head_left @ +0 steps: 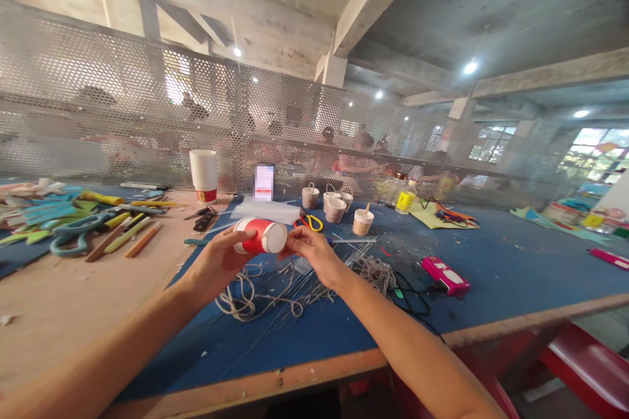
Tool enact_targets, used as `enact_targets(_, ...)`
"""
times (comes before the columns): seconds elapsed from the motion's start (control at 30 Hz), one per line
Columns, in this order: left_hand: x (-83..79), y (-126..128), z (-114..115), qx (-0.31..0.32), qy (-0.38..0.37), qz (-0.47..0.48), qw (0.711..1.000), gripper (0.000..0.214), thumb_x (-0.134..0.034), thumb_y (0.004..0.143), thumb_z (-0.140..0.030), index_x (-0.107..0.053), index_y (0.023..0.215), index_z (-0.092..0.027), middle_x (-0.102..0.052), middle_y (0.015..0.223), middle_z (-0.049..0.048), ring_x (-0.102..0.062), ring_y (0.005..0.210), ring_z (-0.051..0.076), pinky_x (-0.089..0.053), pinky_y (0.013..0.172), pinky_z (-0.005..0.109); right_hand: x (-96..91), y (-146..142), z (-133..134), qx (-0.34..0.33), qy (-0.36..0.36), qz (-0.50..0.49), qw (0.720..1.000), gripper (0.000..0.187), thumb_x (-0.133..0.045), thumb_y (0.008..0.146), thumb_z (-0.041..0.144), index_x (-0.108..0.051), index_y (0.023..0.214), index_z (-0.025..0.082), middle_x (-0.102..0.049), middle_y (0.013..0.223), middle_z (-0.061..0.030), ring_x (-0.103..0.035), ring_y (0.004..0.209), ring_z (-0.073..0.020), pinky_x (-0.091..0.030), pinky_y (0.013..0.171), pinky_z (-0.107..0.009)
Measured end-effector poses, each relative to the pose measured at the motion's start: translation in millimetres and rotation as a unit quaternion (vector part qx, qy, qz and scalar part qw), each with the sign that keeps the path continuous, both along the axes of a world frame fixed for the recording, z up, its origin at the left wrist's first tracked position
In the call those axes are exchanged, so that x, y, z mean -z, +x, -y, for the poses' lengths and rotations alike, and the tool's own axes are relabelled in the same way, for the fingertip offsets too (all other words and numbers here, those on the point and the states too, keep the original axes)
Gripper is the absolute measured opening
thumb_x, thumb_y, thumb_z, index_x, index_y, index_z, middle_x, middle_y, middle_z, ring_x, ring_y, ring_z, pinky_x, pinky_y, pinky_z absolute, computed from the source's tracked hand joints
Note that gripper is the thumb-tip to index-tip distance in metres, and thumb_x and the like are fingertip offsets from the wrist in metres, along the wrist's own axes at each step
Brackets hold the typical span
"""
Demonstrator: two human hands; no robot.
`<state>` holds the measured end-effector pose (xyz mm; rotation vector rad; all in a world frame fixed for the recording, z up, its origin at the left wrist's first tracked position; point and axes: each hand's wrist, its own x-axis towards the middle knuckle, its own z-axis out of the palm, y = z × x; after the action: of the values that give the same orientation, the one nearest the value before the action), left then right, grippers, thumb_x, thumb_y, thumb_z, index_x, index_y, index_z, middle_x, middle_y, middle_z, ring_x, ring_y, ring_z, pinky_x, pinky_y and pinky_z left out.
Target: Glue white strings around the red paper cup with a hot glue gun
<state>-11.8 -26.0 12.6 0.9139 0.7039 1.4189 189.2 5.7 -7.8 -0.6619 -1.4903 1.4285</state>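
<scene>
My left hand (219, 257) is wrapped round a red and white paper cup (260, 236), which is tipped on its side with its pale round end toward the right. Close to that end, my right hand (312, 249) has thumb and fingers pinched together; what lies between them is too small to make out. Below both hands, a loose grey cord (240, 298) and several thin wires (299, 291) are spread over the blue table surface (196, 347). Just behind the right hand sit scissors (313, 222) with yellow and red handles.
At the back stand stacked paper cups (203, 173), a phone (264, 182), small cord-covered buckets (335, 208) and a yellow-labelled bottle (405, 198). A pink device (445, 276) with a black cable lies right. Blue-handled scissors (73, 236) and glue-like sticks are left. A perforated metal screen (295, 124) borders the table.
</scene>
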Motion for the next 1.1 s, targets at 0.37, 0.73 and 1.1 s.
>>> enact_targets(0.37, 4.5, -1.9, -2.7, 0.005, 0.044, -0.028, 0.999, 0.020, -0.083, 0.071, -0.023, -0.079, 0.087, -0.013, -0.081, 0.086, 0.0088, -0.072, 0.075, 0.021, -0.058, 0.072, 0.030, 5.3, 0.8, -4.5, 0.014, 0.031, 0.008, 0.999, 0.028, -0.077, 0.081, 0.044, -0.063, 0.088, 0.021, -0.073, 0.075, 0.0009, -0.073, 0.069, -0.0204, -0.053, 0.086, -0.037)
enact_targets(0.73, 9.0, 0.0, -4.4, 0.022, 0.094, -0.087, 0.991, 0.021, -0.084, 0.074, -0.026, -0.080, 0.092, -0.016, -0.082, 0.092, 0.0083, -0.073, 0.084, 0.024, -0.056, 0.082, 0.031, 9.1, 3.0, -12.2, 0.082, 0.075, 0.040, 0.993, 0.038, -0.079, 0.079, 0.052, -0.061, 0.092, 0.021, -0.073, 0.077, -0.0016, -0.073, 0.074, -0.0215, -0.055, 0.078, -0.035)
enact_targets(1.1, 8.7, -1.7, -4.9, 0.038, 0.050, -0.109, 0.992, 0.026, -0.085, 0.074, -0.032, -0.082, 0.094, -0.015, -0.082, 0.090, 0.0093, -0.072, 0.076, 0.022, -0.057, 0.073, 0.029, 2.8, 10.0, -4.4, 0.185, 0.262, 0.189, 0.928, 0.015, -0.065, 0.094, 0.038, -0.065, 0.096, 0.023, -0.073, 0.091, -0.0040, -0.070, 0.085, -0.0210, -0.053, 0.083, -0.034)
